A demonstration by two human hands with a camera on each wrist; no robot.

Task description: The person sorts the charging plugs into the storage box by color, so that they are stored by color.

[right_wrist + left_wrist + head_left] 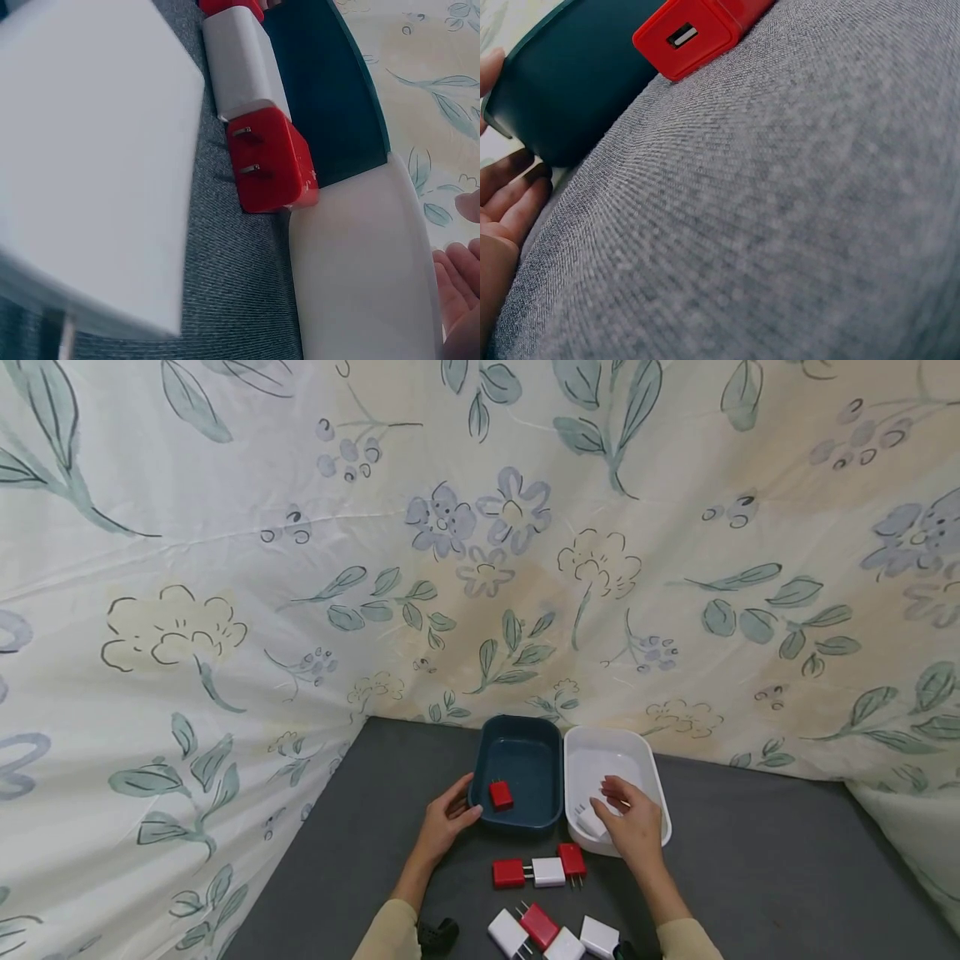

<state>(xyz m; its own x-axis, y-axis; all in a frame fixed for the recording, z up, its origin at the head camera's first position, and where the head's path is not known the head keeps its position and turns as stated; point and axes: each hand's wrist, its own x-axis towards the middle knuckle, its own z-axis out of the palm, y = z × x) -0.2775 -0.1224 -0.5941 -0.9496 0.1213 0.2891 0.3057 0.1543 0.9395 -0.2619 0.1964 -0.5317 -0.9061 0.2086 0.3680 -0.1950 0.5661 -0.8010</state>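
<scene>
My left hand (442, 821) rests at the left side of a dark blue bin (525, 820), fingers loosely extended by its outer wall. A red USB wall charger (501, 794) lies inside that bin. My right hand (632, 821) is over a white bin (660, 777), thumb and fingers apart with nothing seen between them. Beneath its fingertips, a white wall charger (591, 821) lies in the white bin, its prongs showing. In the right wrist view, the right hand (459, 289) shows beyond the white bin's wall.
In front of the bins, a row holds a red charger (508, 874), a white charger (548, 872) and another red charger (572, 860). Nearer, a red charger (539, 927) lies among several white ones (509, 933). A floral cloth (480, 635) hangs behind the grey table (750, 860).
</scene>
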